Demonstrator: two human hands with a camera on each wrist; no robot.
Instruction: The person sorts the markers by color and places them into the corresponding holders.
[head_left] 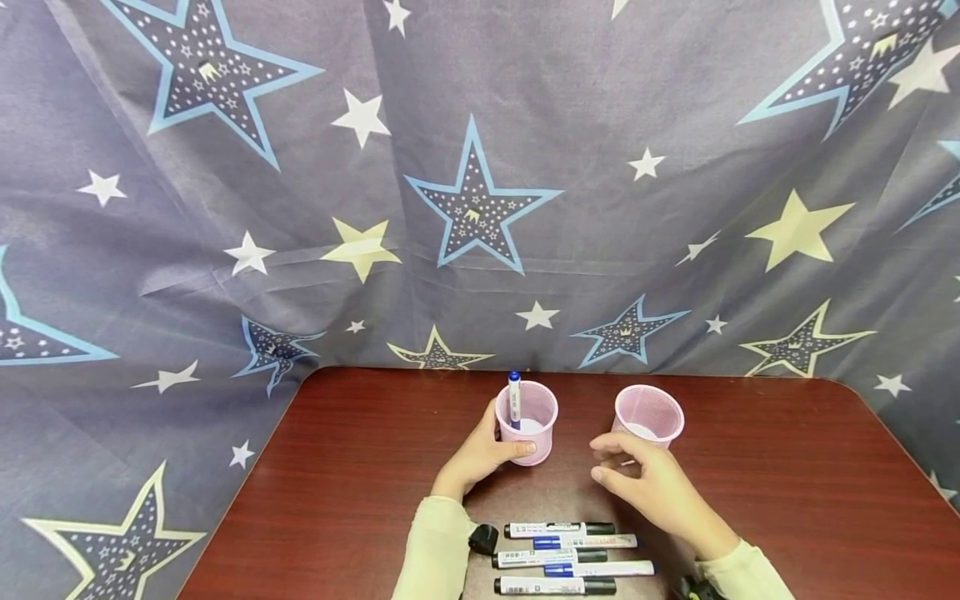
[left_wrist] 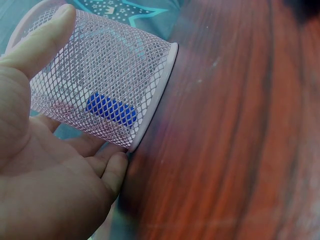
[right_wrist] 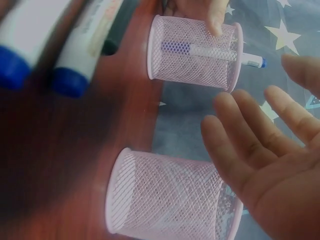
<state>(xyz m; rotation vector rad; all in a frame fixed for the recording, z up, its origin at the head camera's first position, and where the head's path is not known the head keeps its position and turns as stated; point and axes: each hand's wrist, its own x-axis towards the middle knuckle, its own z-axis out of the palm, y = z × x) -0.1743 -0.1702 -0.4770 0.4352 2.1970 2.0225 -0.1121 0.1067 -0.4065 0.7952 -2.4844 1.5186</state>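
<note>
My left hand (head_left: 480,454) grips a pink mesh pen cup (head_left: 542,442) around its side, thumb across the front. Inside that cup a blue-capped white marker (head_left: 514,400) stands upright; through the mesh in the left wrist view its blue lower end (left_wrist: 111,109) shows near the base. My right hand (head_left: 652,483) holds nothing, its fingers loosely bent in front of a second pink mesh cup (head_left: 671,425). In the right wrist view that second cup (right_wrist: 165,195) stands below the fingers, with no marker visible in it.
Several black- and blue-capped markers (head_left: 573,586) lie in a loose row at the near side of the brown table (head_left: 360,450). A black wrist strap piece (head_left: 483,539) sits by the left sleeve. Behind the table hangs a grey star-patterned cloth (head_left: 480,317).
</note>
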